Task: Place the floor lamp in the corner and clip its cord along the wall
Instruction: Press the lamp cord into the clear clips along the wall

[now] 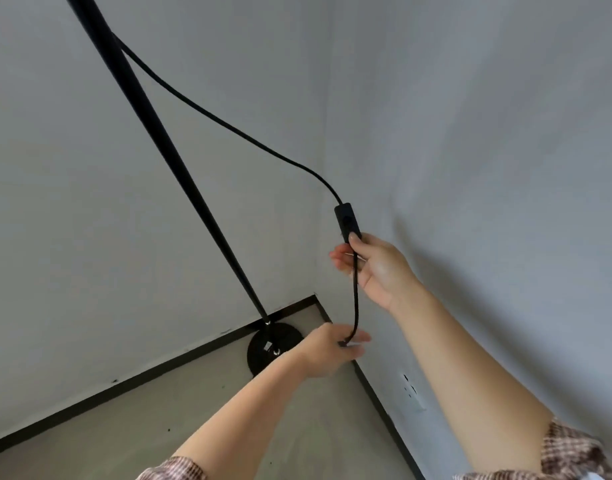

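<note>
The black floor lamp stands in the room corner, its pole [166,147] rising to the upper left from a round base [263,348] on the floor. A black cord [228,128] leaves the pole high up and sags to an inline switch [346,220]. My right hand [374,268] grips the cord just below the switch, near the right wall. The cord then drops to my left hand [329,351], which pinches its lower end. What lies at that end is hidden by my fingers.
Grey walls meet at the corner, with a dark baseboard [124,379] along the floor. A white wall outlet [413,393] sits low on the right wall, below my right forearm. The floor [180,420] is pale grey.
</note>
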The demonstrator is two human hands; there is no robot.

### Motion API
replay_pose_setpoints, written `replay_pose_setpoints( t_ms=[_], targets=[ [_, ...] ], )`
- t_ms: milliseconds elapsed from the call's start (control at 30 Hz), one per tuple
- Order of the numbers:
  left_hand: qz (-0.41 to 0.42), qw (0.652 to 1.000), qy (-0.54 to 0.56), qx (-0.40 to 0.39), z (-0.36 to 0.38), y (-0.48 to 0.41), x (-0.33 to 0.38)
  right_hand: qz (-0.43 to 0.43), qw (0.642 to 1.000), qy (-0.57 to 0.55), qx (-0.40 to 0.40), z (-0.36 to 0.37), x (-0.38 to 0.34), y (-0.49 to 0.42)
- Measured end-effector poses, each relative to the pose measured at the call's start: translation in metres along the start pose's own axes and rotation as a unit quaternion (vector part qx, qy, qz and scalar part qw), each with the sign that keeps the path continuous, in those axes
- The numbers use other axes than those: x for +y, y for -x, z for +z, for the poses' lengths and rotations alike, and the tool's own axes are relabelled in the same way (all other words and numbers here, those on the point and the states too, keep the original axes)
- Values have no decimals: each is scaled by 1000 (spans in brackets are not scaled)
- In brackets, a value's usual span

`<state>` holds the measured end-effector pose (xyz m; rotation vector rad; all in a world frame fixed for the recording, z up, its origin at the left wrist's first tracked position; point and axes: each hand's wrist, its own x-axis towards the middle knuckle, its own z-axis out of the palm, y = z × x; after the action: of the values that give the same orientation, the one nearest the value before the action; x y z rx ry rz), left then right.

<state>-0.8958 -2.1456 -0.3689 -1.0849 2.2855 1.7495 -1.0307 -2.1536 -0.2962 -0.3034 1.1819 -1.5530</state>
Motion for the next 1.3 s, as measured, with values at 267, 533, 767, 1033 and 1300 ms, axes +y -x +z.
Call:
replay_pose_setpoints(
  t_ms=[267,533,767,1033,1300],
  targets=[
    [100,903,414,56,-3,-67,-52,-88,964,216,129,-98,99,-26],
    [212,809,548,31,-9,-129,-70,-80,955,281,52,-142,190,-46],
    [243,781,573,54,-9,-140,-49,-128,978,162,-39,-158,191,-35],
    [210,815,518,155,-14,-145,-54,-269,954,113,-66,-142,125,23],
    [146,856,476,143,39,-170,-110,-276,924,252,82,-172,166,20]
  ],
)
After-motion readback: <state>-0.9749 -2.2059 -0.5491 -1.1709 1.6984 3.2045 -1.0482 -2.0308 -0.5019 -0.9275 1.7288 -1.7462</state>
